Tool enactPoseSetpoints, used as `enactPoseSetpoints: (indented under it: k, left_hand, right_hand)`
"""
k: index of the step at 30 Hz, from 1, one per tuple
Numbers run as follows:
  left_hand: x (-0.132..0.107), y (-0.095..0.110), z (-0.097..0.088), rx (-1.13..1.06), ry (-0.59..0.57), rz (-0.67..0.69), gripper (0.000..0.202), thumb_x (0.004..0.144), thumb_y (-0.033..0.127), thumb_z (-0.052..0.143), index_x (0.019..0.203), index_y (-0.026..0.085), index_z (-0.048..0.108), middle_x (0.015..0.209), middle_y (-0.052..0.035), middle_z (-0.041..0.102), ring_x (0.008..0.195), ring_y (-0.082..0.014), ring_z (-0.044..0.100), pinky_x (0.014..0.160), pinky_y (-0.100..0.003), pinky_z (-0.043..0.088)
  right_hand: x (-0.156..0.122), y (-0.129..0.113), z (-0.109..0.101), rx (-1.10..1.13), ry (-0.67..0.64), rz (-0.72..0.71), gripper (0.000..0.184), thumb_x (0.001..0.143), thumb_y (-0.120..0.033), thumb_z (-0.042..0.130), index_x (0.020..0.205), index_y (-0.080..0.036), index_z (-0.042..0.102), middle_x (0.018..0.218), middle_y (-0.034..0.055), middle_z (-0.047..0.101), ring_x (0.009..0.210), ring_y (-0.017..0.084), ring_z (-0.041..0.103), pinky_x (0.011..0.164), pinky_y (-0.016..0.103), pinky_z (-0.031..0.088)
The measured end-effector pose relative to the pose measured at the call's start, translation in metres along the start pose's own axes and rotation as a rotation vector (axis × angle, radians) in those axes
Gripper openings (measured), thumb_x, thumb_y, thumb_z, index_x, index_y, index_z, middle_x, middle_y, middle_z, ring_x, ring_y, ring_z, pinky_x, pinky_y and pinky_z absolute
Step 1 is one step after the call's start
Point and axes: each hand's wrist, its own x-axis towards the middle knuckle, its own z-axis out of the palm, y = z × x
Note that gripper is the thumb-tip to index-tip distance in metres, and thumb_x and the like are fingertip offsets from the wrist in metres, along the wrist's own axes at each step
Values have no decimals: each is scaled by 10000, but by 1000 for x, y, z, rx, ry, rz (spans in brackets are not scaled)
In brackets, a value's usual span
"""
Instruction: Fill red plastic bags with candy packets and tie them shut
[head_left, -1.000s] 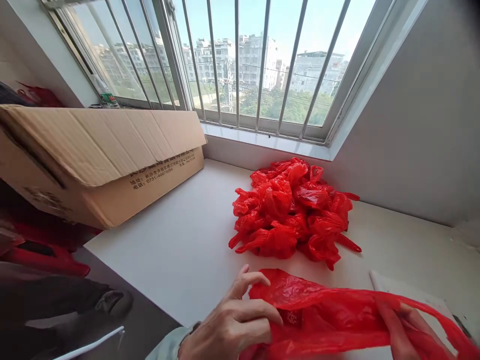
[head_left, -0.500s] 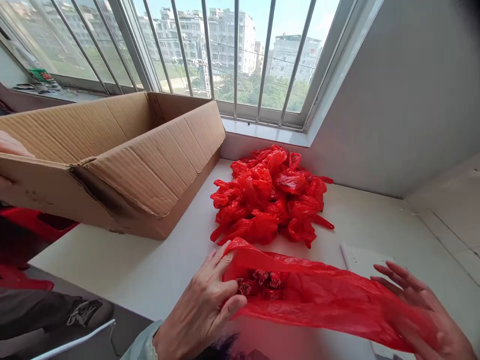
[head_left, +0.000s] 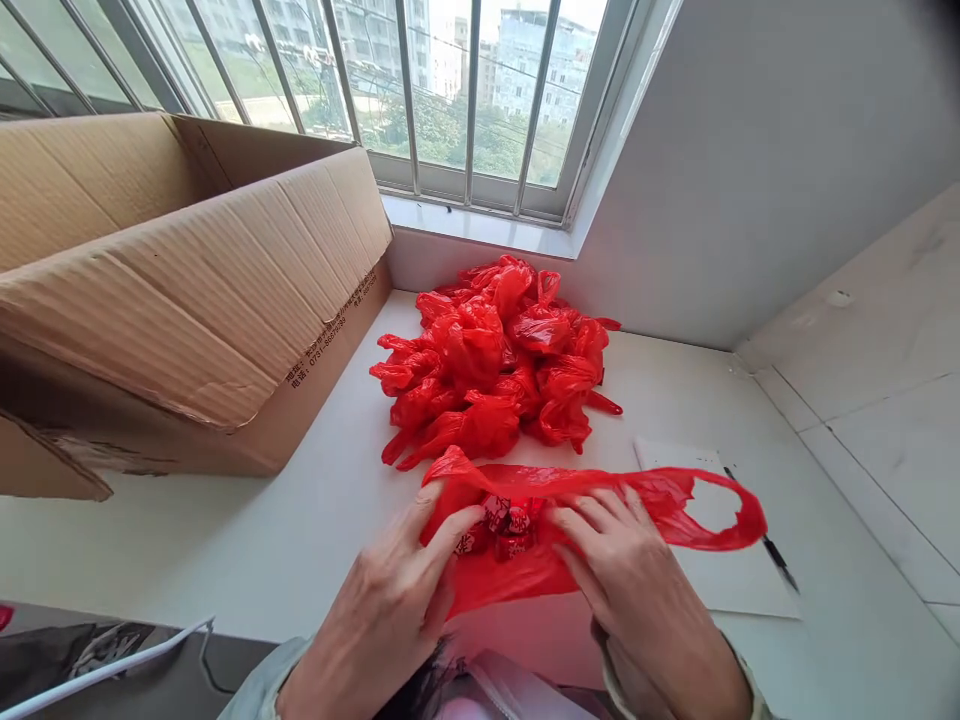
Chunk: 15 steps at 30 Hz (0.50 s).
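Note:
A thin red plastic bag [head_left: 645, 500] lies flat on the white counter [head_left: 247, 530] in front of me, with small red-and-white wrapped items [head_left: 504, 524] showing through it. My left hand [head_left: 390, 610] presses on the bag's left part, fingers spread. My right hand [head_left: 637, 590] rests on the bag just right of those items. The bag's handle loop [head_left: 724, 510] trails off to the right.
A pile of knotted red bags [head_left: 491, 360] sits behind, near the window wall. A large open cardboard box [head_left: 187, 290] lies on the counter at left. A white sheet [head_left: 720, 570] and a dark pen [head_left: 776, 560] lie at right. A barred window [head_left: 420, 90] is behind.
My right hand has come in from the bag's far right end to its middle, beside the left hand. The bag is now bunched shorter. My view has tilted down and shifted.

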Motion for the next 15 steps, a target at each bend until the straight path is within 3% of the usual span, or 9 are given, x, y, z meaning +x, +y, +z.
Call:
enactPoseSetpoints:
  k: [3,7,9,11,15]
  left_hand:
    - [-8,-3,0,28,-6,-66,665,841,-29,341,1427,286,342,1453,-88,362,1287,-209,492,902,-272,522]
    - [-12,-1,-3,19,32,-107,737,806,-27,361,1476,261,258,1472,-65,383,1373,-196,394,990,-244,472]
    - [-11,1,-3,6,56,-112,764,788,-24,363,1484,266,241,1485,-45,382,1392,-193,364,989,-235,471]
    - [-8,3,-3,-6,66,-102,784,770,-21,361,1486,273,238,1517,-31,342,1401,-192,349,972,-223,480]
    - [-3,5,-1,-39,29,-60,824,732,-11,364,1495,262,213,1549,-12,297,1432,-189,283,1033,-239,443]
  right_hand:
    - [-11,16,15,-81,-161,215,104,753,-174,685,846,-216,707,1083,115,659,1039,350,592,853,512,497]
    - [-34,27,8,93,-330,272,66,672,-201,745,704,-238,702,1089,79,630,921,275,634,734,362,534]
    - [-37,24,3,143,-332,268,59,671,-196,738,697,-231,698,1109,74,619,917,257,632,716,328,532]
    - [-33,21,4,136,-314,245,115,700,-187,716,806,-232,714,1123,78,619,948,263,619,749,349,532]
    - [-8,12,28,-7,-217,134,241,859,-117,548,1004,-241,696,1095,65,646,1046,279,569,898,460,481]
